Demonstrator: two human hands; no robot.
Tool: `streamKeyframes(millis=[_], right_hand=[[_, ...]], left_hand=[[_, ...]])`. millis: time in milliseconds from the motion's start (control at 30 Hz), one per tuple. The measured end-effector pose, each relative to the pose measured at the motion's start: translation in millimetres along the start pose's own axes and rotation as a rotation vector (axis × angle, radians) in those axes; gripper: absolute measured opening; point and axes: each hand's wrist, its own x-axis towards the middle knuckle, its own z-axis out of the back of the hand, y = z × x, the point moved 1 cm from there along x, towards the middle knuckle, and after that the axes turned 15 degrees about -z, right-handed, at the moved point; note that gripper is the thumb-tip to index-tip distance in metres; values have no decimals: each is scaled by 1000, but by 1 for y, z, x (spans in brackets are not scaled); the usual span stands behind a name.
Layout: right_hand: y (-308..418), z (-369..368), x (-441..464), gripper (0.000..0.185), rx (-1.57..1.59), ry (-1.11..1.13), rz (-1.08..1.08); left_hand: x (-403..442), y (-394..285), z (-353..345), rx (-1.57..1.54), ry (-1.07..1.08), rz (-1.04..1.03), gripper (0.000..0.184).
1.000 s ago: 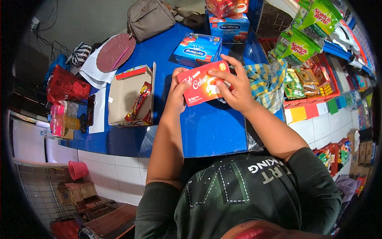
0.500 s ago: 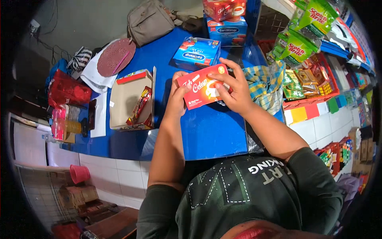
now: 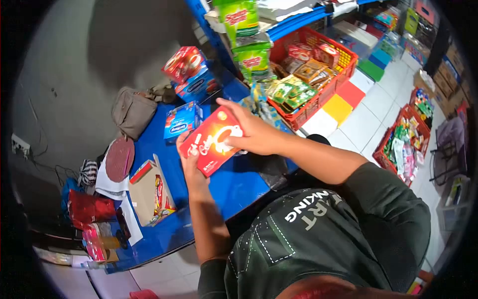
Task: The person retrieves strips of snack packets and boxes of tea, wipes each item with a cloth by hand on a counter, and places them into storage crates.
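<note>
Both hands hold a red tea box (image 3: 211, 144) above the blue table (image 3: 234, 192), its printed front facing up. My left hand (image 3: 191, 162) grips the box's left edge. My right hand (image 3: 249, 132) holds its right side, with the thumb over the printed cup. Just behind the box lies a blue SariWangi box (image 3: 182, 122). Farther back, another red tea box (image 3: 184, 64) rests on a second blue box (image 3: 196, 87). To the left is an open carton (image 3: 143, 197) with a red snack packet (image 3: 158, 194) in it.
A grey-brown bag (image 3: 133, 112) and a round pink mat (image 3: 120, 159) lie at the table's back left. On the right are green Scotch-Brite packs (image 3: 252, 62), a checkered cloth (image 3: 269, 112) and a red basket (image 3: 313, 107) of sachets. Another red basket (image 3: 403, 144) stands on the floor.
The camera view has turned to the right and tilted, so the table appears farther left and slanted. Both hands still hold the red box, which now appears more tilted.
</note>
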Motion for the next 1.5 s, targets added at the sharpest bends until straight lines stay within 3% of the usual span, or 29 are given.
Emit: streamKeyframes(millis=[133, 200, 267, 333, 400, 467, 533, 600, 667, 733, 833, 967, 1033, 1067, 1100, 1167, 1200, 1233, 1333, 1367, 1467, 1500], right_hand=[[-21, 68, -49, 77, 179, 42, -13], [-37, 102, -71, 79, 485, 117, -322], [-85, 126, -88, 78, 553, 21, -379], [-105, 146, -97, 78, 617, -68, -425], [-108, 164, -107, 75, 688, -229, -562], [-116, 181, -106, 74, 727, -321, -629], [-131, 196, -93, 73, 717, -553, -586], [-146, 213, -75, 72, 715, -688, -555], [-163, 233, -53, 71, 816, -786, -372], [-173, 243, -48, 70, 858, -845, -281], [-179, 240, -41, 69, 828, -743, -229], [-182, 183, -60, 48, 765, -135, -495], [-161, 156, -73, 45, 712, 209, -518], [-153, 152, -70, 45, 699, 256, -525], [-144, 148, -69, 45, 606, 347, -482], [-126, 138, -70, 43, 428, 506, -381], [-113, 138, -69, 43, 414, 530, -380], [-99, 140, -67, 44, 385, 548, -385], [-56, 126, -48, 46, 307, 653, -392], [-42, 117, -41, 46, 243, 662, -340], [-14, 87, -17, 45, 112, 699, -218], [-8, 74, -5, 44, 90, 683, -202]], left_hand=[[-8, 12, -68, 118, 156, 222, 59], [-12, 32, -96, 215, 242, 300, 59], [-17, 44, -123, 261, 296, 345, 60], [-17, 31, -158, 538, 575, -94, 52], [-20, -3, -197, -180, 799, 289, 43], [-30, -26, -225, -610, 972, 535, 36], [-37, -31, -245, -830, 967, 736, 23], [-36, -36, -266, -784, 915, 757, 23], [-35, -35, -278, -687, 775, 784, 26], [-35, -23, -270, -768, 798, 748, 27], [-33, -6, -258, -904, 821, 649, 31], [-34, -4, -260, -834, 659, 431, 30], [-7, -31, -272, -737, 672, 728, 30], [-1, -41, -269, -686, 663, 873, 30], [-2, -41, -256, -676, 633, 847, 30], [-6, -24, -219, -738, 888, 617, 13], [-9, -24, -206, -763, 1021, 493, 8], [-16, -32, -201, -759, 1008, 468, 8], [-53, -56, -183, -905, 475, 282, 40], [-53, -61, -176, -892, 456, 243, 40], [-36, -68, -155, -842, 890, 190, 58], [-34, -73, -149, -814, 869, 159, 58]])
